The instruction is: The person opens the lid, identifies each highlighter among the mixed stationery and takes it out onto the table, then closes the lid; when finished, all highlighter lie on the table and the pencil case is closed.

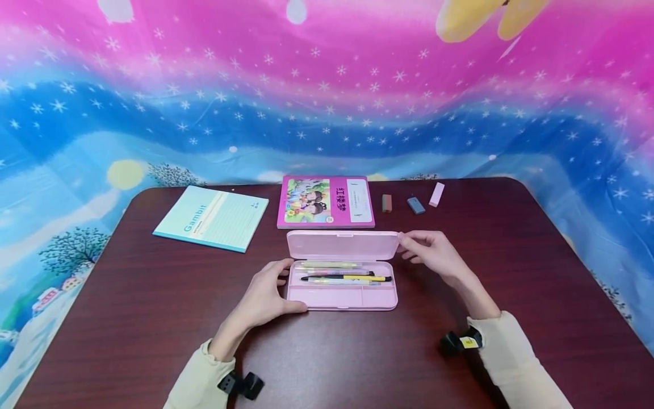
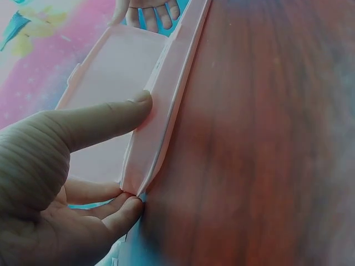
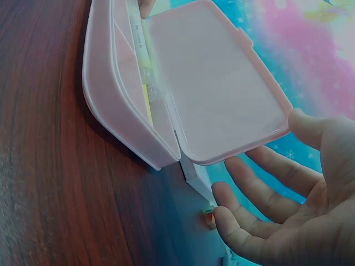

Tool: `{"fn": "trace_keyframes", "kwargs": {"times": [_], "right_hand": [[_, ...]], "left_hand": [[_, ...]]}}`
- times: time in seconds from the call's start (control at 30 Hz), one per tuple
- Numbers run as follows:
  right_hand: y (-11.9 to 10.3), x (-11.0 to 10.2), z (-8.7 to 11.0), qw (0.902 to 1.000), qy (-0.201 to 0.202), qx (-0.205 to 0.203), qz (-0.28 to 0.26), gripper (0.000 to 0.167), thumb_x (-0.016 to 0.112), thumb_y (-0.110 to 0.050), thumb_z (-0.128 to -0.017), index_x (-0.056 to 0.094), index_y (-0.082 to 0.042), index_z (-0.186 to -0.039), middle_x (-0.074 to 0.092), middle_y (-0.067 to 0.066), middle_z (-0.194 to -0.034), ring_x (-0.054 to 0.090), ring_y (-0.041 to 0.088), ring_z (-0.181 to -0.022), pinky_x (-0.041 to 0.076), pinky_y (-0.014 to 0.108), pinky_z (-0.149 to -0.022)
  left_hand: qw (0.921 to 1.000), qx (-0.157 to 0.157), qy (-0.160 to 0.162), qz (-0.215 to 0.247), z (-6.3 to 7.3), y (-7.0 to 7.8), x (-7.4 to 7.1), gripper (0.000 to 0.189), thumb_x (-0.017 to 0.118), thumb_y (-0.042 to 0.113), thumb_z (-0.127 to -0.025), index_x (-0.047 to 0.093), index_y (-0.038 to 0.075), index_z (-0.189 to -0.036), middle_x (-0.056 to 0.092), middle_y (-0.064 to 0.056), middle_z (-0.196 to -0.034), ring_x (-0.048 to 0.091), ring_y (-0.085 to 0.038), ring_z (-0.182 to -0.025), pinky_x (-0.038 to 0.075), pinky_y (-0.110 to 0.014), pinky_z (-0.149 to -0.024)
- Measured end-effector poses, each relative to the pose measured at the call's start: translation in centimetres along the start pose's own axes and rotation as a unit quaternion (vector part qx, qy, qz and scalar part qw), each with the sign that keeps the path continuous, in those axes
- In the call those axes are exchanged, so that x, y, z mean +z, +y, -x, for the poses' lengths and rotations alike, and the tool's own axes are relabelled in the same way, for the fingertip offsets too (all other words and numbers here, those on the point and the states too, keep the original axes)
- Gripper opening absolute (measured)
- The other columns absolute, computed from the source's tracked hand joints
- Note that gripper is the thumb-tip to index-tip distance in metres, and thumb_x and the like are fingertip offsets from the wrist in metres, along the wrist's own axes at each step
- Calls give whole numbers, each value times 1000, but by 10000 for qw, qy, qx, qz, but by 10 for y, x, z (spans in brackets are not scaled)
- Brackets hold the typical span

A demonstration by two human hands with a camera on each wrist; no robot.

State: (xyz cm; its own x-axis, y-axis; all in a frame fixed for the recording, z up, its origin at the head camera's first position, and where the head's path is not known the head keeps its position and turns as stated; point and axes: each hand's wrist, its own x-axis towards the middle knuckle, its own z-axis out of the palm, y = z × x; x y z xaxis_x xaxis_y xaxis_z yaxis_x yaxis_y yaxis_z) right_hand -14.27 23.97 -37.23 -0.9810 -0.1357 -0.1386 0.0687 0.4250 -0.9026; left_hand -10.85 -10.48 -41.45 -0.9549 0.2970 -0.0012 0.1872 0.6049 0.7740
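A pink pencil case (image 1: 327, 296) lies with its lid (image 1: 342, 245) raised at the back. Inside, several pens and a black and yellow pen (image 1: 379, 278) fill the rear compartment; the front one is divided in two. My left hand (image 1: 263, 292) grips the case's left end, thumb at the front edge and fingers around the side. In the left wrist view, its thumb (image 2: 116, 119) presses on the front wall. My right hand (image 1: 434, 255) pinches the lid's right corner. The right wrist view shows its thumb (image 3: 308, 127) on the rim, with the other fingers spread below.
Behind the case lies a pink picture-cover book (image 1: 352, 199). A light green notebook (image 1: 214, 218) is at the back left. Back right hold a small brown and green block (image 1: 386, 203), a blue-grey one (image 1: 416, 205) and a pale pink one (image 1: 436, 194). A patterned cloth (image 1: 327, 113) hangs behind the table.
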Motion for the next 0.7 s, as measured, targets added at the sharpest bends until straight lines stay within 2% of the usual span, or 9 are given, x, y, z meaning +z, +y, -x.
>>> {"fn": "trace_keyframes", "kwargs": {"times": [0.2,0.43,0.7], "right_hand": [[3,1,-3,9999,117,-4,-92,39,58,-27,-97,63,8,-115,67,17,-95,66,28,-86,55,35,-77],[17,1,-11,9993,153,-309,-133,33,61,-19,-95,63,7,-116,66,23,-103,66,24,-85,55,31,-74],[29,4,-21,9972,74,-749,-32,24,67,-11,-90,66,6,-107,65,21,-86,62,16,-76,54,28,-67]], "left_hand": [[9998,176,-79,-38,0,-3,-3,88,92,18,-59,50,-1,-134,55,-14,-125,60,-25,-102,52,-39,-87],[9992,364,-113,-108,0,-4,-5,85,92,19,-59,52,-3,-132,56,-14,-124,60,-25,-102,52,-38,-86],[9993,336,-129,-100,0,-2,-7,84,91,17,-60,53,-2,-132,55,-13,-125,59,-23,-103,52,-38,-87]]}}
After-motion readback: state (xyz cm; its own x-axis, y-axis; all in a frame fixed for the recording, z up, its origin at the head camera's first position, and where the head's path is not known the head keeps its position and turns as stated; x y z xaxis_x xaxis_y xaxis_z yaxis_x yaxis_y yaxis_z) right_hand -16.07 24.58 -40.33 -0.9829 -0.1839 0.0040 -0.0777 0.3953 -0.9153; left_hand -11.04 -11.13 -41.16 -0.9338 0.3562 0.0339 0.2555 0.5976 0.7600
